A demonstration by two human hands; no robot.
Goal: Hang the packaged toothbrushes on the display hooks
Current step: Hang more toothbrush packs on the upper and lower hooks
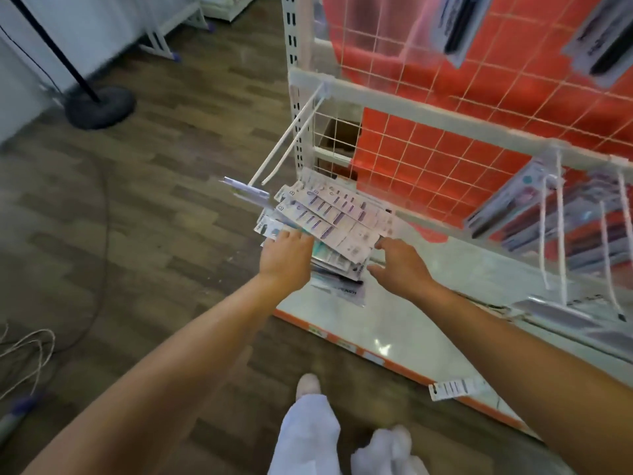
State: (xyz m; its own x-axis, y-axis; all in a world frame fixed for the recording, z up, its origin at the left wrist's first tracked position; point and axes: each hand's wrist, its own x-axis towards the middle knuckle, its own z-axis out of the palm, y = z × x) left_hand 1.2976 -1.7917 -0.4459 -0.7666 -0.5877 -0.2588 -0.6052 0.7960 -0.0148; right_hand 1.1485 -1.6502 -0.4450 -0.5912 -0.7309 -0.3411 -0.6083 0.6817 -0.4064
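- Head view: heap of toothbrush packs [334,219] just below the tip of the bare hook [286,142], fanned out on the white shelf [394,323], printed backs up.
- Left hand [286,257] also just below the hook's tip, fingers stretched flat over the near left end of the heap, nothing clasped.
- Right hand [399,264] below and right of the hook, spread wide, thumb apart from fingers, one fingertip at the near edge of the top packs, nothing pinched yet.
- Step in hand, by the look of it: lifting packs off the heap for that hook.
- Best to pin the heap with the left and peel off a single pack with the right, pinching near the hole end.
- Then turn the punched hole toward the hook's tip, thread both prongs level and slide the pack well back.
- Hung packs [548,221] well right of the hook; one stray pack [452,389] far below and right of it, at the shelf's front edge.
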